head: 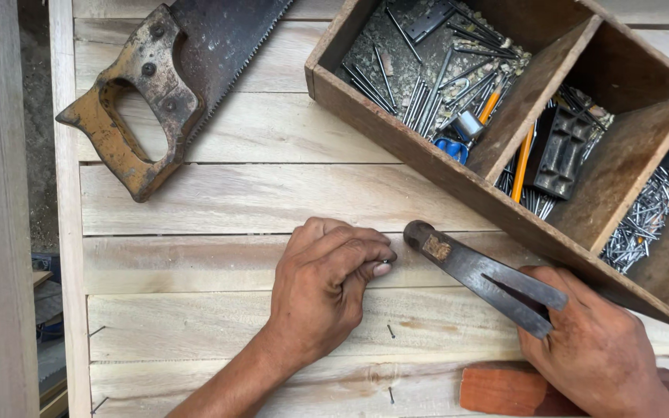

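Hammer head poised beside pinched fingertips on slatted wooden surface.
Left hand grip narrow, pinching something too small to tell; right hand grip closed around hammer, near nail box.

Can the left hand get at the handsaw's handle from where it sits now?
Probably yes. The left hand rests on the planks, fingers pinched at a nail, and the handsaw handle lies up-left with only bare boards between them.
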